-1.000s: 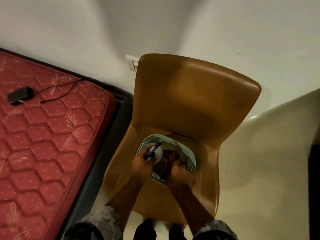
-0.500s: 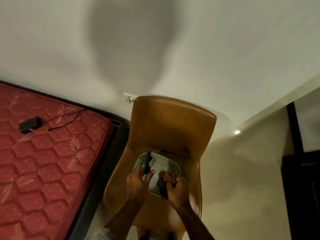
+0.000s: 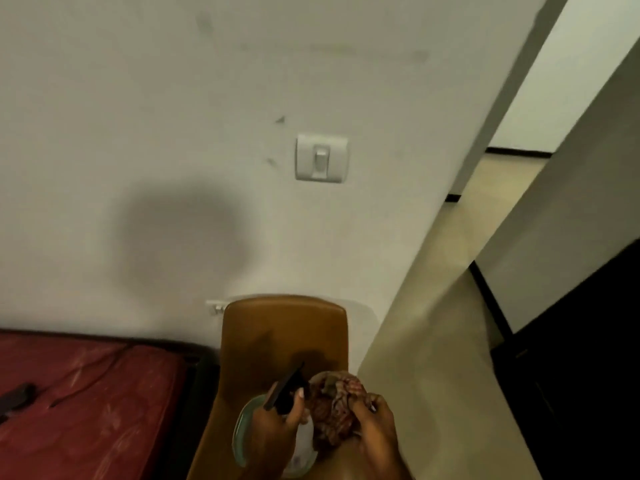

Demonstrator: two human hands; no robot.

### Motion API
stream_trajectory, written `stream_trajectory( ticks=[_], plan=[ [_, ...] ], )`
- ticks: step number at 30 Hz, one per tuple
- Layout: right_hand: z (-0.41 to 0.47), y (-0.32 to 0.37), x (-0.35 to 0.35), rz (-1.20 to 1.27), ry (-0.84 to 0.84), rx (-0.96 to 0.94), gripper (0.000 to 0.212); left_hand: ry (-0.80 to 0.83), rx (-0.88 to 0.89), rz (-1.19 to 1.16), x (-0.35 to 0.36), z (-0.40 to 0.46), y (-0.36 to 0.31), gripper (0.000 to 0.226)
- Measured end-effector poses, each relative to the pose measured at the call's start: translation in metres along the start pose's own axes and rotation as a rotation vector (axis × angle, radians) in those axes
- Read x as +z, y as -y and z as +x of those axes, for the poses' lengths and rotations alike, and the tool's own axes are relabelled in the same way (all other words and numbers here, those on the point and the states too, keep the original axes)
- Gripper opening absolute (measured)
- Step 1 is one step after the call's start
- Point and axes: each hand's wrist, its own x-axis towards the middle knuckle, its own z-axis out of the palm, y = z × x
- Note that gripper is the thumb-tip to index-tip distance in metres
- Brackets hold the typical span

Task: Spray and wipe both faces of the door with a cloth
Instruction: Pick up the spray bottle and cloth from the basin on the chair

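Observation:
My left hand (image 3: 277,427) grips a spray bottle (image 3: 285,389) by its black trigger head; the white body shows below the fingers. My right hand (image 3: 375,424) holds a bunched reddish patterned cloth (image 3: 334,407). Both hands hover above a pale green basket (image 3: 242,431) on the seat of a brown chair (image 3: 284,334). At the right edge stands a dark door (image 3: 581,368), partly out of frame.
A white wall (image 3: 207,133) with a light switch (image 3: 321,157) faces me. A red mattress (image 3: 86,403) with a black device and cable lies at the lower left. A tiled passage (image 3: 460,258) runs right of the wall corner.
Both hands have lifted the spray bottle and the cloth up out of the basket. My view has tilted upward and turned right, bringing the switch, the passage and the dark door into sight.

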Motion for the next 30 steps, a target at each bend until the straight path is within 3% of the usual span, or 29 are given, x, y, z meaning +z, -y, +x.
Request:
stream_trajectory(
  ticks=[2,4,8,12,17,22,30],
  plan=[
    [-0.014,0.024,-0.01,0.126,-0.006,0.003,0.032,0.01,0.113,-0.048,0.005,0.001,-0.021,0.09],
    [-0.029,0.043,-0.024,0.258,0.028,0.003,0.04,-0.047,0.223,-0.104,0.013,-0.002,-0.054,0.048],
    [-0.053,0.072,-0.053,0.387,0.086,-0.05,0.043,0.026,0.345,-0.122,0.027,-0.007,-0.114,0.047],
    [-0.068,0.092,-0.075,0.408,0.067,-0.176,0.043,0.089,0.472,-0.174,0.039,-0.013,-0.155,0.018],
    [-0.085,0.114,-0.105,0.465,0.034,-0.346,0.044,0.196,0.571,-0.146,0.063,-0.015,-0.182,0.03],
    [-0.1,0.134,-0.139,0.438,-0.022,-0.485,0.046,0.262,0.607,-0.126,0.092,-0.033,-0.21,0.026],
    [-0.102,0.152,-0.224,0.479,-0.083,-0.544,0.047,0.382,0.586,-0.107,0.163,-0.066,-0.24,0.036]
  ],
)
